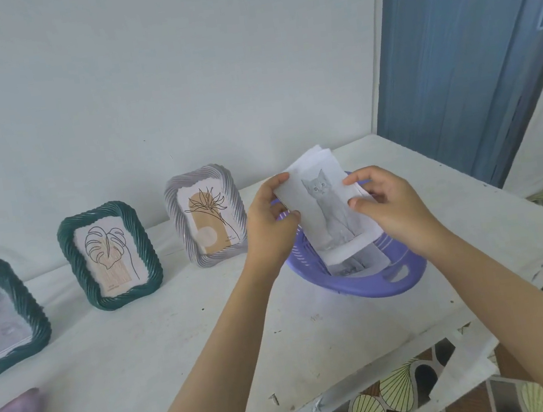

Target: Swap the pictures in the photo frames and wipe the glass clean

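White table [177,339] by a pale wall: we pinch a stack of prints [327,205], cat on top, just above the basket [359,284]. Our left hand [270,219] clamps its left edge and our right hand [390,204] its right, both arms reaching forward. Left of the basket stand 3 frames: 1 grey frame [206,216], 2 green frames [110,256].

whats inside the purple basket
Loose paper prints lie in the purple basket. The cat picture, held over it by the left hand and right hand, covers most of the inside, so the rest cannot be seen.
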Demonstrator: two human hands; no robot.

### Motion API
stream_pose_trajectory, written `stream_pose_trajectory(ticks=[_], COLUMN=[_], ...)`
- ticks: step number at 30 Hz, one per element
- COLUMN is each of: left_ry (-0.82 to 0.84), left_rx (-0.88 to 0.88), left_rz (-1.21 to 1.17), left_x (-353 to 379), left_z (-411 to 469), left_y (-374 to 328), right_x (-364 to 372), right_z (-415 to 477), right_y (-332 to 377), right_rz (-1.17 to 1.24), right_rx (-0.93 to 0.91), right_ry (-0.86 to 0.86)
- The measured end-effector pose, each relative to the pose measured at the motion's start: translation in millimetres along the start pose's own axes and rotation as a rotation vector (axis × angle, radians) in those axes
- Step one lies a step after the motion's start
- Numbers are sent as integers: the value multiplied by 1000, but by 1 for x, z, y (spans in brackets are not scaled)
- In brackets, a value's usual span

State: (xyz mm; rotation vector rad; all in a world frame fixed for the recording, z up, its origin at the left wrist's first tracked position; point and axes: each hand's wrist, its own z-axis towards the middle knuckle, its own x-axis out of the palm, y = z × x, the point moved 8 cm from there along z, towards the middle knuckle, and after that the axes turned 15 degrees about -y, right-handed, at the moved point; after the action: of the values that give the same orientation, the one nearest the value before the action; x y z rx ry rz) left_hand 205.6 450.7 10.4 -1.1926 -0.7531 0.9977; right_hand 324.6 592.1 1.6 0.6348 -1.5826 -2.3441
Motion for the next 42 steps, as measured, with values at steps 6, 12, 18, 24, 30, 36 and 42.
stream_pose_trajectory(ticks=[6,12,18,24,30,36,42], left_ry=[115,273,353,357,359,337,329], left_rx=[257,190,154,137,137,147,160], left_rz=[546,489,464,448,462,452,443], left_x=[0,-10,-12,-10,-10,-13,-12], left_z=[-7,-27,-31,-32,-31,-30,-29], left_y=[28,60,67,66,67,69,70], right_x=[13,30,34,37,43,52,49], right_z=[15,7,2,0,0,-8,-7], right_y=[-40,-55,-52,-55,-60,-62,-66], right_rz=[-463,-767,-899,-937,-954,-989,-956], right_rx=[119,148,55,24,65,167,173], right_ry=[49,250,295,333,366,459,447])
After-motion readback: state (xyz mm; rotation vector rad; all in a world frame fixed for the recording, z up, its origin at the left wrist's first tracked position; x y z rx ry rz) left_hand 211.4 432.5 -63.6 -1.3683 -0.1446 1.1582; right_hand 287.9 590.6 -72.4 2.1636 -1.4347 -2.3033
